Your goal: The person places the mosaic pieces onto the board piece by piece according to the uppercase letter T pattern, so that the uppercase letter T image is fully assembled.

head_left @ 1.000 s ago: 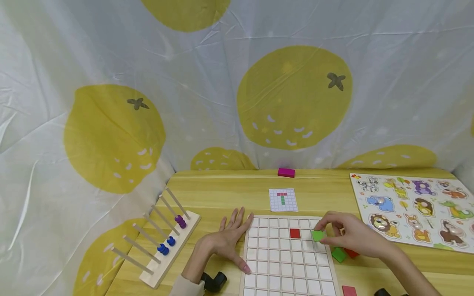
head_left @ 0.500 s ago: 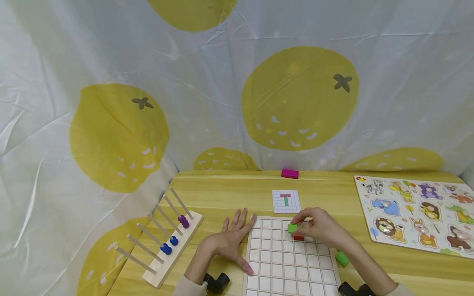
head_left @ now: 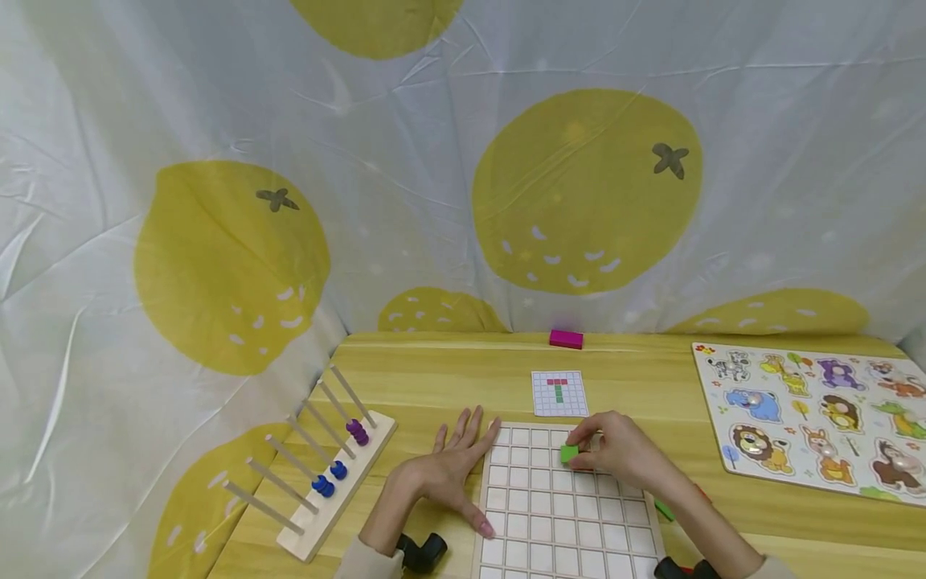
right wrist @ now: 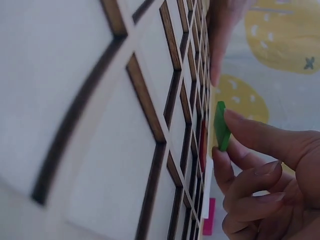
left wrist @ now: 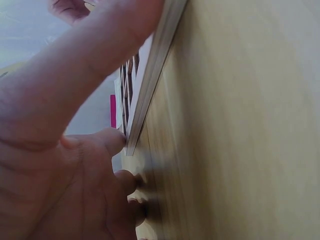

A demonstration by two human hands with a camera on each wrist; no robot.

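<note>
A white wooden grid board (head_left: 518, 524) lies on the table with square cells. My right hand (head_left: 624, 452) pinches a green square tile (head_left: 568, 454) between thumb and fingertips, above the board's far rows. In the right wrist view the green tile (right wrist: 221, 126) is tilted and held apart from the cells. A red tile (right wrist: 202, 145) sits in a cell just beneath it, largely covered by my hand in the head view. With fingers spread, my left hand (head_left: 447, 476) rests at the board's left edge, its thumb and index finger touching the frame.
Behind the board lies a card (head_left: 559, 394) with a red and green T on a grid. A magenta block (head_left: 567, 339) stands farther back. On the left is a pegged bead stand (head_left: 336, 490); an animal puzzle (head_left: 784, 418) lies right. A green tile (head_left: 663, 509) shows beside my right forearm.
My right hand has carried the green tile leftward from the board's right side to above the red tile's area, then slightly nearer to me. My left hand has stayed at the edge.
</note>
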